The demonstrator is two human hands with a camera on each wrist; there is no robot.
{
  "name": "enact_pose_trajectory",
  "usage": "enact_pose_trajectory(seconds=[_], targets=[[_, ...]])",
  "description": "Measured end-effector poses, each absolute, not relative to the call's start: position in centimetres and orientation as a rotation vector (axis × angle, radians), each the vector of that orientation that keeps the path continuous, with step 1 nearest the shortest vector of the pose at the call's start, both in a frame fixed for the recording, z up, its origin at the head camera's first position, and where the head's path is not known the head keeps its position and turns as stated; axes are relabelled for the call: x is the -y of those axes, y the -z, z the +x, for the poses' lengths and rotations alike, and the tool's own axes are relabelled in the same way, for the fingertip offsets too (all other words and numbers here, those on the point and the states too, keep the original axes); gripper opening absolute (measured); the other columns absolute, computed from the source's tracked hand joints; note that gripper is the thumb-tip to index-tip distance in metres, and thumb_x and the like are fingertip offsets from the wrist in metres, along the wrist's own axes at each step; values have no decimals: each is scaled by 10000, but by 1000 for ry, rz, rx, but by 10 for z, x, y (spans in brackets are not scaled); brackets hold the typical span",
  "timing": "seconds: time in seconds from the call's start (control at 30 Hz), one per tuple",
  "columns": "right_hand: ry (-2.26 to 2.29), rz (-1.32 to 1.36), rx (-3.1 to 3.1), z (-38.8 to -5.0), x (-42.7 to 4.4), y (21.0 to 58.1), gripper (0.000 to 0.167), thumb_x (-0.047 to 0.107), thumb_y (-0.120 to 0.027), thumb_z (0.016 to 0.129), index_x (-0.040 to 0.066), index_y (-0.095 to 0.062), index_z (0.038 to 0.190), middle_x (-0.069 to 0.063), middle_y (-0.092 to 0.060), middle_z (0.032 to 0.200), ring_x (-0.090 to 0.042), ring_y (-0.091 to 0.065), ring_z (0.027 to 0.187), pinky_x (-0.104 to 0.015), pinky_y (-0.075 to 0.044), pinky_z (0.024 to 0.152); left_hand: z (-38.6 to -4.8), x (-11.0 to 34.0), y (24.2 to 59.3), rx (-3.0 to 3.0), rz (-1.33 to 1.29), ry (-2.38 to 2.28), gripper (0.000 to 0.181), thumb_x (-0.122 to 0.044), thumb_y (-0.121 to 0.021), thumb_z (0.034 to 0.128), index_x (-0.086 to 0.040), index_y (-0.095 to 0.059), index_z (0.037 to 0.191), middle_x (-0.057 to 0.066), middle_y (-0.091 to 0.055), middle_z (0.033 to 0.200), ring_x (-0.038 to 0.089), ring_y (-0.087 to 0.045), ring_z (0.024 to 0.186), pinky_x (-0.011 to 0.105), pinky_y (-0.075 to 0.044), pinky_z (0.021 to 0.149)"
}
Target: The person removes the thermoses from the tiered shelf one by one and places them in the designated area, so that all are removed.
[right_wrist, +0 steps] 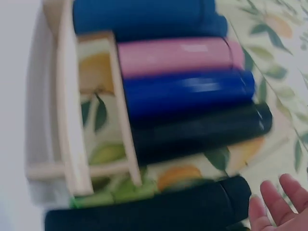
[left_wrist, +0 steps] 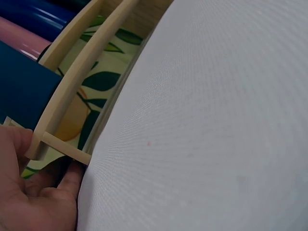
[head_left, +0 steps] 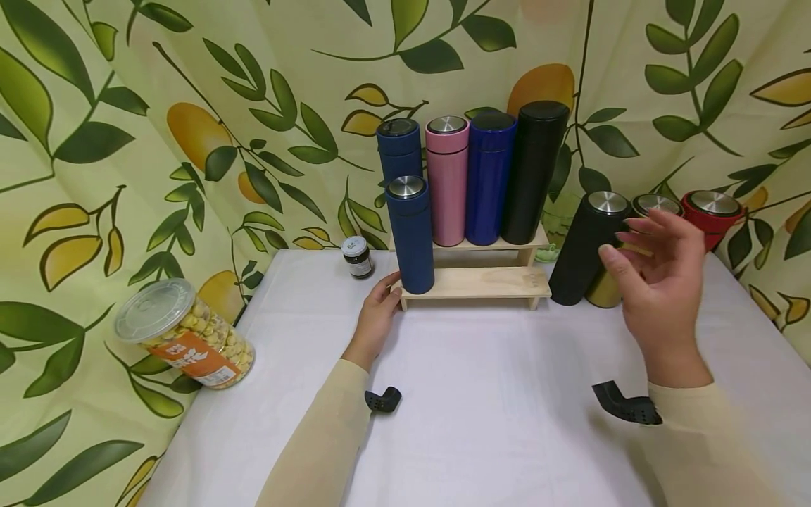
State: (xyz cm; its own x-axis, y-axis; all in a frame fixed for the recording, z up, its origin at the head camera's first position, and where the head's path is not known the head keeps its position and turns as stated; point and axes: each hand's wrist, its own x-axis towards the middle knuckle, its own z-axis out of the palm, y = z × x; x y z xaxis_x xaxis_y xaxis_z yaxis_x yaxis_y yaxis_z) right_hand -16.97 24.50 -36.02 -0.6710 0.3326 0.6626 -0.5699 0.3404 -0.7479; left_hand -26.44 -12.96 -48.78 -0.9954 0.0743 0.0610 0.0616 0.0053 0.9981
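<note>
My left hand (head_left: 375, 317) grips the left end of a two-step wooden rack (head_left: 488, 283), thumb by the lower shelf's edge in the left wrist view. On that shelf's left end stands a navy thermos (head_left: 410, 243). Behind it, the upper shelf bears another navy thermos (head_left: 398, 158), a pink thermos (head_left: 448, 186), a glossy blue thermos (head_left: 488, 186) and a tall black thermos (head_left: 534, 183). My right hand (head_left: 668, 289) is raised with fingers loosely spread, holding nothing. It is nearest a black thermos (head_left: 583, 246) right of the rack, and partly hides a gold thermos (head_left: 605, 292).
A red thermos (head_left: 703, 225) stands at the far right, partly behind my right hand. A small dark jar (head_left: 358, 259) is left of the rack. A large clear tub of yellow pieces (head_left: 196, 345) stands at the table's left edge. Leaf-patterned curtain hangs behind.
</note>
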Motion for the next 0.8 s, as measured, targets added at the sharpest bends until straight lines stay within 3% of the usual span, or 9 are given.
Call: enact_pose_trajectory(seconds=[0.1,0.47,0.8], targets=[[-1432,270,1908,-172,-226,367,662,-121,-728,952,59,-500,1546,-23,-591,1415,-230,-589,1244,-239,-515,1040,-265,130,488,-2231,145,-2196,446,-103,-515,1144,-50,-546,1586,126,-441,1670,268,-530,1428,429,-495,1146],[-1615,453,2105,-187,-172,401,674,-62,-759,974,9,-449,1568,-103,-573,1423,-291,-584,1247,-291,-501,1061,-264,130,488,-2253,140,-2173,446,-125,-526,1145,-73,-554,1587,115,-444,1670,269,-543,1407,441,-503,1133],[-1750,527,2288,-209,-125,415,786,147,-837,990,79,-398,1639,-116,-499,1566,-320,-533,1376,-601,-466,1119,-264,130,488,-2262,151,-2171,446,-121,-524,1147,-57,-549,1587,134,-431,1675,280,-527,1427,454,-496,1142]])
